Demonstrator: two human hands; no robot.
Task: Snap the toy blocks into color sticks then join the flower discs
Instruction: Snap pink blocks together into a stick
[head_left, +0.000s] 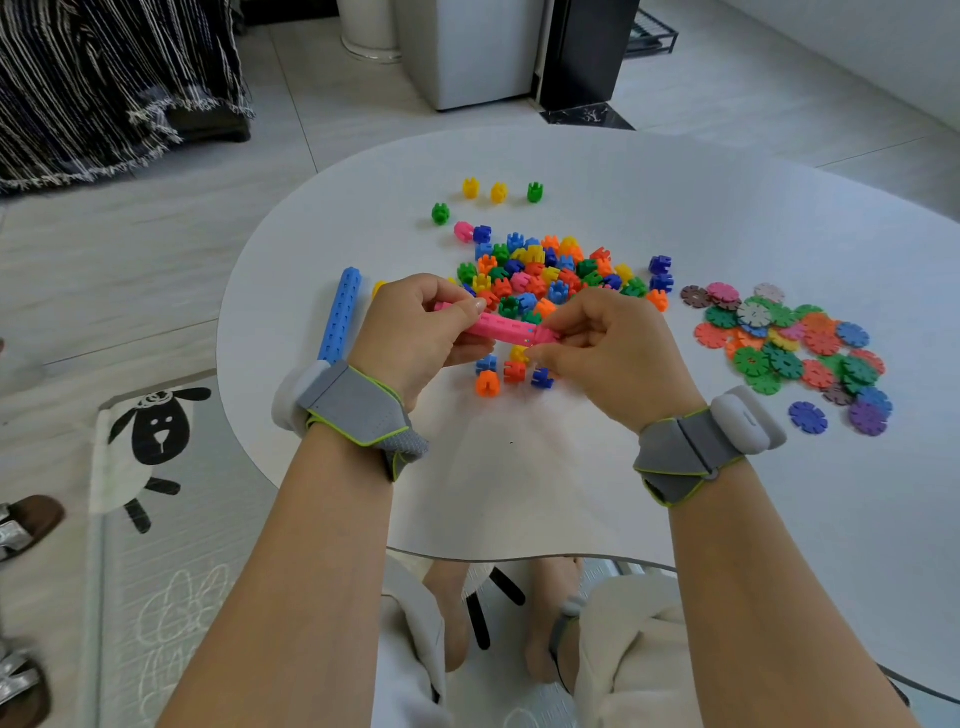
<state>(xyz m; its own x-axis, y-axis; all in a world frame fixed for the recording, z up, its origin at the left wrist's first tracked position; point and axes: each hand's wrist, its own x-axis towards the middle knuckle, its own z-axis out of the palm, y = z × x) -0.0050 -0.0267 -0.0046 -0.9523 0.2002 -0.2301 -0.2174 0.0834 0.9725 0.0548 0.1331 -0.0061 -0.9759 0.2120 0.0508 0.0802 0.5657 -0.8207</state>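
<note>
White table (675, 218): pink stick (506, 329) pinched between left hand (415, 332), right hand (608, 343).

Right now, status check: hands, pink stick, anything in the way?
Left hand and right hand grip pink stick ends. Blue stick lies at left. Flower discs untouched, right. Nothing blocking.

Pale tiled floor (260, 171), thin grout lines. White round-edged table (675, 208) fills centre and right. Dark white-striped fabric with frayed fringe (104, 78) at top left. White cabinet (467, 52) beyond table; white cylindrical base (369, 31) just left of it, black upright panel (587, 52) right, black wire rack (652, 34) behind. Pale wall (857, 41) top right. Grey play mat with sheep drawing (156, 431) lower left; sandals (26, 525) at left edge. Bright, even light.
</note>
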